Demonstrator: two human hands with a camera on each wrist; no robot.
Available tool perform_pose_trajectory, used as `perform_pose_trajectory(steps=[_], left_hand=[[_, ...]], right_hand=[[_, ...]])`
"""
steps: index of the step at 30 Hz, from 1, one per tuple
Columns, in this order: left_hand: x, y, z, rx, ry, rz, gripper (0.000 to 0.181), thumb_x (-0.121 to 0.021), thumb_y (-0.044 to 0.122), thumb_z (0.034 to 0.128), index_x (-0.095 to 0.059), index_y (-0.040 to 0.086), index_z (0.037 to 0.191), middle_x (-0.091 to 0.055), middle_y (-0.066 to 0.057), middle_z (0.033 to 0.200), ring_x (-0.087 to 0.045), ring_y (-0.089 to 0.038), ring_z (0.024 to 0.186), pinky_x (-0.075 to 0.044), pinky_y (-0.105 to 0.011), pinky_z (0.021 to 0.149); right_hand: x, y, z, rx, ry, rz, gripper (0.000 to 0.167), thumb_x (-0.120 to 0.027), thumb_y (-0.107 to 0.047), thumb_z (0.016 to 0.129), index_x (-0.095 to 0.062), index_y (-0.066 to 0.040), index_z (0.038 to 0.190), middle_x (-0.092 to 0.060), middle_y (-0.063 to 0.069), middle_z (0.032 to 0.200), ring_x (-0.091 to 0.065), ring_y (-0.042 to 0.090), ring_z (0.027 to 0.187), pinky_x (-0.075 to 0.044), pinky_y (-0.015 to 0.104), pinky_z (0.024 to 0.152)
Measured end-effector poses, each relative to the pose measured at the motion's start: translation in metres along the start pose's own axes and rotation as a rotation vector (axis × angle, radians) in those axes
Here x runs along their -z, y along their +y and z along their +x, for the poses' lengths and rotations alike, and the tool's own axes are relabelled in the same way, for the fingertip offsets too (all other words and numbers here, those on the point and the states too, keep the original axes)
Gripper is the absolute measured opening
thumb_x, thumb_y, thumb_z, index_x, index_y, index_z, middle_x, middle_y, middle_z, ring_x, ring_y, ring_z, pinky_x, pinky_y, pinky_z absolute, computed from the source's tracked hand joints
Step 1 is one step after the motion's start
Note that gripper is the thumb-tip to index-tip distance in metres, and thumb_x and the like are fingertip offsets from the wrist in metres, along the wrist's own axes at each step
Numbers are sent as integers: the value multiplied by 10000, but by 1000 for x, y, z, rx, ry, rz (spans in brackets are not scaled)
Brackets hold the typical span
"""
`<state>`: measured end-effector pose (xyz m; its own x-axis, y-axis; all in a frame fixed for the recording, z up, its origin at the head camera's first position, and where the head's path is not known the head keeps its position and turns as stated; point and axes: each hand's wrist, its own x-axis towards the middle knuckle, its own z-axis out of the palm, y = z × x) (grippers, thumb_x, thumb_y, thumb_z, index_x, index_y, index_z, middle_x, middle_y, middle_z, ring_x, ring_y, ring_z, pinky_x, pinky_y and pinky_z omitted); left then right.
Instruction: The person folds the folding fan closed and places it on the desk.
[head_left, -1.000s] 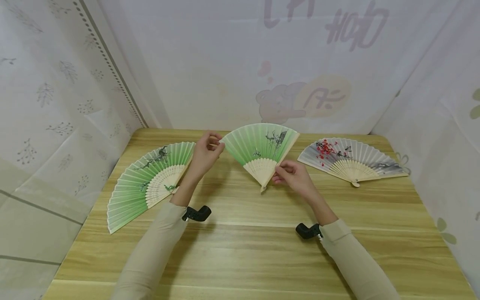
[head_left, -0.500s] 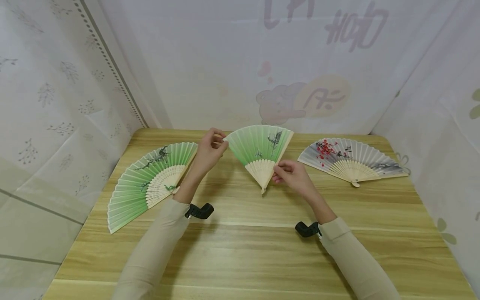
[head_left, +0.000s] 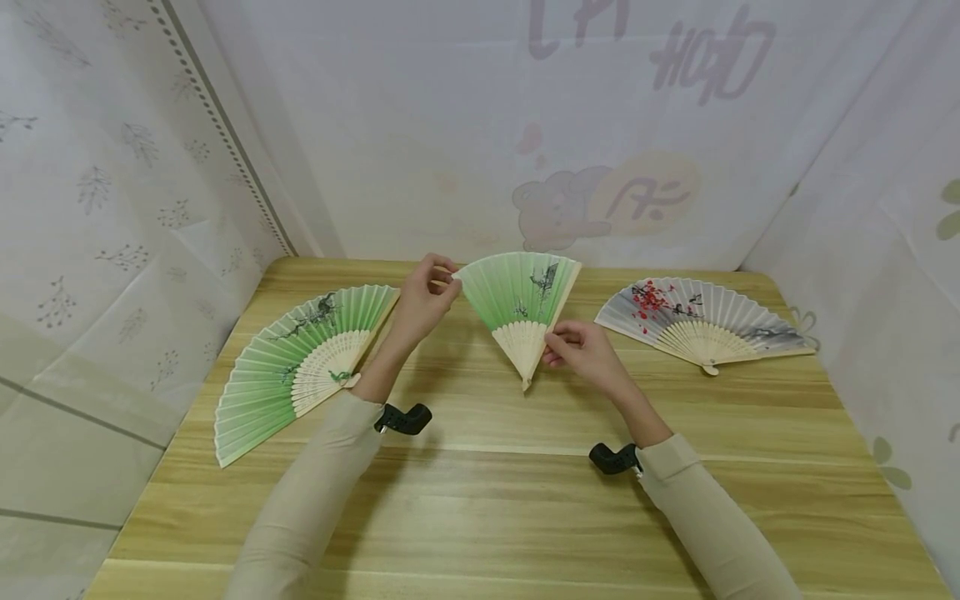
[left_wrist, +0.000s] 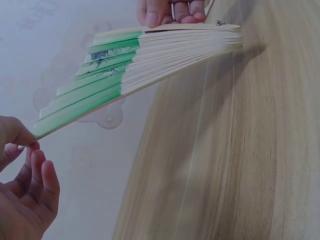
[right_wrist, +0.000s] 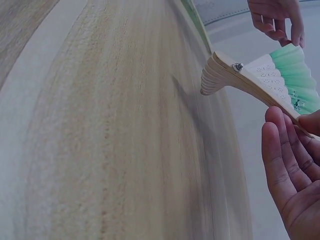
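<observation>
A green folding fan [head_left: 510, 287] with pale ribs and a dark branch print is partly spread above the middle of the table. My left hand [head_left: 426, 302] pinches its upper left corner between thumb and fingertip, as the left wrist view also shows with the fan [left_wrist: 100, 80] edge-on. On the other side, my right hand [head_left: 588, 357] grips the right guard stick between thumb and fingers. The right wrist view shows the metal rivet at the fan's [right_wrist: 260, 77] pivot end, held off the table.
A second green fan [head_left: 262, 383] lies fully spread at the left, beside my left forearm. At the right lies a grey fan [head_left: 708, 321] with red blossoms. The wooden table [head_left: 495, 517] meets a white curtain [head_left: 420, 125] at the back.
The held fan has narrowed: its left corner moved right with my left hand, and its right edge swung left. My right hand has barely moved. Both other fans lie as before.
</observation>
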<state>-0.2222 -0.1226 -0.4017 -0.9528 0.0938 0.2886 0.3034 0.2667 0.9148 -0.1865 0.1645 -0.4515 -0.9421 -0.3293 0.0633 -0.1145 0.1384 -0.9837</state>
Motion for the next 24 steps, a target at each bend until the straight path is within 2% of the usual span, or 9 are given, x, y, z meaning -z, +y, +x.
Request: perform_pose_trajectory(steps=[4,10,16,24], left_hand=[[-1,1,1,-14,-4,-6,162,-610,37,991,-590,1,1148,-609,-172,951,-625,-259,694,-506,-260,586],[-5,2,4,-20,16,-17,166,-619,2,970,-605,-18,1134,-618,-177,926,-618,-235,652,-499,-235,552],[-9,1,7,-12,6,-16,152,-612,5,975,-603,7,1127,-603,-145,930,-605,-252,675,-508,-256,567],[-15,5,12,3,-21,-86,168,-593,-14,975,-577,-6,1141,-595,-148,918,-646,-254,667,-562,-353,621]], right_hand=[[-1,1,1,2,-10,-6,154,-595,9,1021,-651,152,1020,-693,225,822,-675,505,798,-583,527,718],[-2,2,2,13,-22,-4,160,-597,6,1021,-649,157,1028,-690,230,824,-660,536,805,-581,533,718],[-3,2,2,50,-36,-5,138,-589,40,1013,-647,165,1011,-692,224,811,-673,507,776,-587,523,700],[-5,-1,3,25,-36,-13,141,-603,21,1013,-658,149,1026,-689,269,829,-681,479,774,-579,540,710]])
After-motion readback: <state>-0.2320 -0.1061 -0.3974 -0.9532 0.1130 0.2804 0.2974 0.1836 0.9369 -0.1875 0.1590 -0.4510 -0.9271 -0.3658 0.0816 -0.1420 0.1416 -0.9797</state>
